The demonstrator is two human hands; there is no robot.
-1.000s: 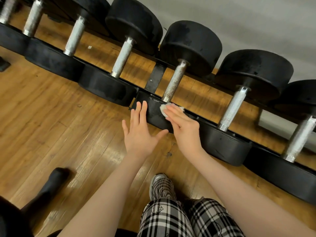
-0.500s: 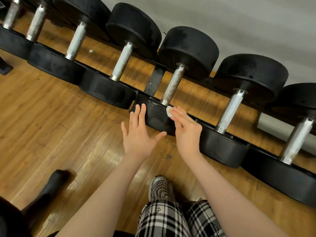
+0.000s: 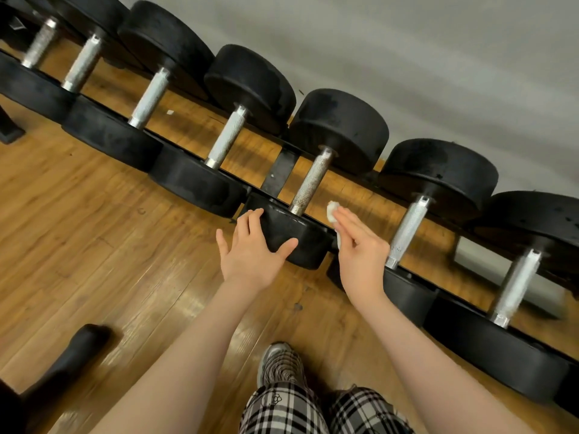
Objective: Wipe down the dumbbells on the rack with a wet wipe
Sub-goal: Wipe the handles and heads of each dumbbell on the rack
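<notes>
**Wipe held beside the dumbbell's near head**

From the head view, a row of dumbbells lies across a low rack (image 3: 280,170) over a wooden floor (image 3: 94,245). The left hand (image 3: 250,250), fingers spread and released, rests flat against the near black head of one dumbbell (image 3: 291,234). The right hand (image 3: 360,252) pinches a white wet wipe (image 3: 331,211) in its fingers, just right of that dumbbell's speckled handle (image 3: 310,186). Plaid trousers (image 3: 291,408) show below.
</notes>
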